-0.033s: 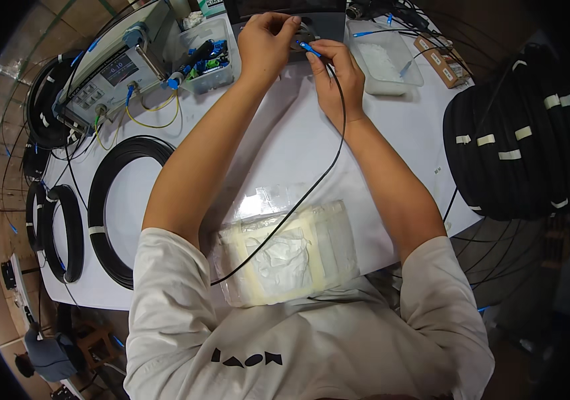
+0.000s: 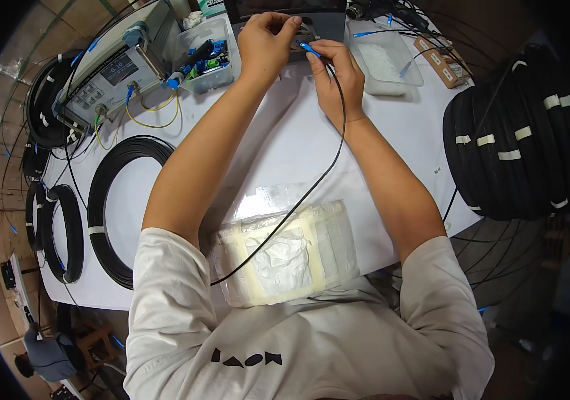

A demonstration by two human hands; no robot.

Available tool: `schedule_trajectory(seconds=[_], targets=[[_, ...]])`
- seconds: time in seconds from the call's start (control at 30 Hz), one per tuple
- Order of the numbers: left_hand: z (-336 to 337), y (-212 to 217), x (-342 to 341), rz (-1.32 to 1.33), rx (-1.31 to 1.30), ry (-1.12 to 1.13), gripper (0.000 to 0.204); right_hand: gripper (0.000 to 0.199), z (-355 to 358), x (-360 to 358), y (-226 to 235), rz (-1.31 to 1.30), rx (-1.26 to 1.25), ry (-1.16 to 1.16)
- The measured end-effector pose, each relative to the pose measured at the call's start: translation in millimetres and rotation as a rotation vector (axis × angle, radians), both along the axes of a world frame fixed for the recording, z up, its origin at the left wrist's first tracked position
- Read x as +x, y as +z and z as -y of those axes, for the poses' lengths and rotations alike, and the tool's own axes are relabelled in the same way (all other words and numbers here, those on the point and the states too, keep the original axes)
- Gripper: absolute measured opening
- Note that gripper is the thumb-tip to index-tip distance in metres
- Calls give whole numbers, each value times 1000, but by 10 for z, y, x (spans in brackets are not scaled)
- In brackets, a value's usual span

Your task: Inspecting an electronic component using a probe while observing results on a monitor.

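Note:
My right hand (image 2: 333,70) pinches a blue connector (image 2: 309,48) at the end of a thin black cable (image 2: 312,190), which runs back across the white table (image 2: 278,143) toward my chest. Just left of the connector, my left hand (image 2: 266,41) has its fingers curled on the front of a dark device (image 2: 328,20) at the far table edge. Both forearms reach forward over the table. What sits under my left fingertips is hidden.
A grey test instrument (image 2: 108,73) with yellow leads stands far left, a clear box of blue connectors (image 2: 208,53) beside it. Another clear tray (image 2: 385,60) lies at right. Black cable coils (image 2: 122,207) lie left; a large bundle (image 2: 518,147) hangs right. A taped plastic pad (image 2: 285,257) lies near me.

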State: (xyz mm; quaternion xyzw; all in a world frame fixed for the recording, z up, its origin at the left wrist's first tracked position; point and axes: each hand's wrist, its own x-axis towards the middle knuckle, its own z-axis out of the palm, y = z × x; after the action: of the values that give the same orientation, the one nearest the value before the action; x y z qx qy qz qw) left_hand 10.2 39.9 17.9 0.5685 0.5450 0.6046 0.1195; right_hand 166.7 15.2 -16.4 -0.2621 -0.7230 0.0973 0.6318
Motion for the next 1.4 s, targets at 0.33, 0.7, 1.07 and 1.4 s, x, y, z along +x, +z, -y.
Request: schedule_trajectory(seconds=[0.33, 0.7, 1.07, 1.4], targets=[[35, 25, 52, -46, -33, 69, 32, 15, 9, 8, 10, 22, 2, -7], [54, 1, 27, -39, 36, 28, 29, 14, 9, 13, 22, 29, 4, -2], [8, -37, 15, 2, -5, 9, 30, 15, 8, 11, 24, 49, 8, -14], [2, -22, 31, 28, -15, 11, 31, 15, -22, -11, 36, 71, 39, -34]])
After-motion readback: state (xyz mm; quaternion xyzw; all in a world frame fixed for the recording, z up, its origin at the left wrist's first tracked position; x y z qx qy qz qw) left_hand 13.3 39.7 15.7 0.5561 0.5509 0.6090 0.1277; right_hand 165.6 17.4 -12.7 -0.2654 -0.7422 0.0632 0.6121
